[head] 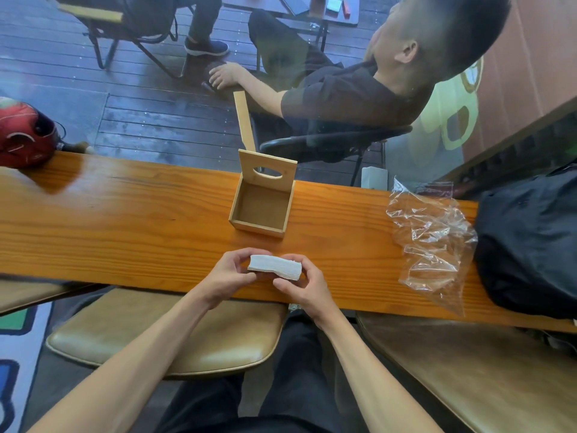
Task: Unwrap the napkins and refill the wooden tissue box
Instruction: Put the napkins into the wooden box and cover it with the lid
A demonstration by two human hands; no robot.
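A white stack of napkins (pixel 275 267) is held over the near edge of the wooden counter (pixel 125 220), unwrapped. My left hand (pixel 231 276) grips its left end and my right hand (pixel 304 284) grips its right end. Beyond them stands the wooden tissue box (pixel 240 210), empty inside, with its hinged lid (pixel 267 168) raised upright against the window; the lid has an oval slot. The clear plastic wrapper (pixel 434 242) lies crumpled and empty on the counter to the right.
A black bag (pixel 530 239) sits at the counter's right end, a red helmet (pixel 25 135) at the far left. Tan padded stools (pixel 187 339) stand under the counter. Behind the glass a person sits in a chair.
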